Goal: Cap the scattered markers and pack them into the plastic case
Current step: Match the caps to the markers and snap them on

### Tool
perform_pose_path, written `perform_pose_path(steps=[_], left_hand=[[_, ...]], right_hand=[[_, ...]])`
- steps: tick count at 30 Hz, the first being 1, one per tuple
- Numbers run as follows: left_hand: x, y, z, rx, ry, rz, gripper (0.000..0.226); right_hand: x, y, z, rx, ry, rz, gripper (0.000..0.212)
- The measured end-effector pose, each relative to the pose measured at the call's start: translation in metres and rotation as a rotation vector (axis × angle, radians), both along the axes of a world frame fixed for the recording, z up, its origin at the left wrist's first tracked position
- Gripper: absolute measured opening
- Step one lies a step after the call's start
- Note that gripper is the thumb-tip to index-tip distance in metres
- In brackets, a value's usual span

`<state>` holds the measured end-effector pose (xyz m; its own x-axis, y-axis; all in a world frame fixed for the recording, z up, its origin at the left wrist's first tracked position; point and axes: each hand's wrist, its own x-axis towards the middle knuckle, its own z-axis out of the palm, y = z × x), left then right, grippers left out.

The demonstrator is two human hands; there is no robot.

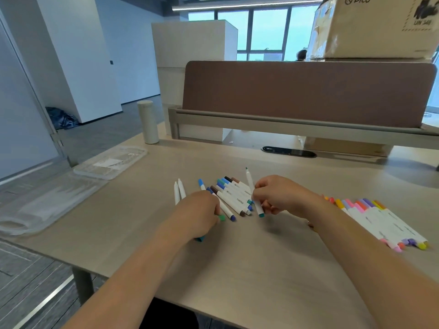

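Observation:
My right hand [282, 195] grips an uncapped white marker [250, 184], its green tip pointing up and away and its teal end low by the table. My left hand [202, 210] pinches a green cap [221, 218] and lies over other markers; a teal end [200, 239] shows under it. Between my hands lies a row of capped blue, brown, black and green markers [234, 197]. Two white markers [179, 191] lie to the left of that row. A row of capped pink, orange, purple and yellow markers [377, 219] lies at the right. The clear plastic case [54, 198] lies open at the table's left edge.
The clear case lid or second tray [111, 162] sits behind the case. A white bottle [148, 122] stands at the back left. A brown divider panel [306, 93] closes off the back of the desk, with a cable slot [288, 151] before it. A cardboard box [375, 27] is on top right.

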<state>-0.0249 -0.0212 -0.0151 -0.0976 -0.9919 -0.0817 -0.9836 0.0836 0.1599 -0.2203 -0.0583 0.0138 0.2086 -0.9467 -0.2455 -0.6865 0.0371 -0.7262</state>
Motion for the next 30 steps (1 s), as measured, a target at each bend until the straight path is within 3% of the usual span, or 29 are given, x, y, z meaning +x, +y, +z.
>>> perform_pose_path(steps=[4,6,10,14,17,21,30], left_hand=[[-0.002,0.003,0.002,0.006,0.001,0.014,0.019],[0.000,0.005,0.003,-0.032,0.126,0.043,0.016],[0.008,0.008,0.004,-0.112,0.709,0.136,0.012],[0.005,0.011,0.008,-0.023,1.264,0.290,0.016],[0.001,0.011,0.008,0.069,1.535,0.376,0.012],[0.000,0.009,0.006,0.103,1.657,0.424,0.015],[-0.001,0.009,0.006,0.078,1.614,0.425,0.015]], right_hand=[[-0.001,0.006,0.000,0.005,0.016,0.048,0.017],[-0.002,0.009,0.000,0.008,0.032,0.074,0.016],[-0.005,0.015,0.000,0.008,0.044,0.140,0.012],[-0.007,0.028,0.005,0.070,0.020,0.266,0.010],[-0.007,0.036,0.008,0.114,0.006,0.355,0.015],[-0.004,0.041,0.008,0.167,-0.011,0.432,0.014],[-0.002,0.038,0.006,0.209,0.009,0.460,0.014]])
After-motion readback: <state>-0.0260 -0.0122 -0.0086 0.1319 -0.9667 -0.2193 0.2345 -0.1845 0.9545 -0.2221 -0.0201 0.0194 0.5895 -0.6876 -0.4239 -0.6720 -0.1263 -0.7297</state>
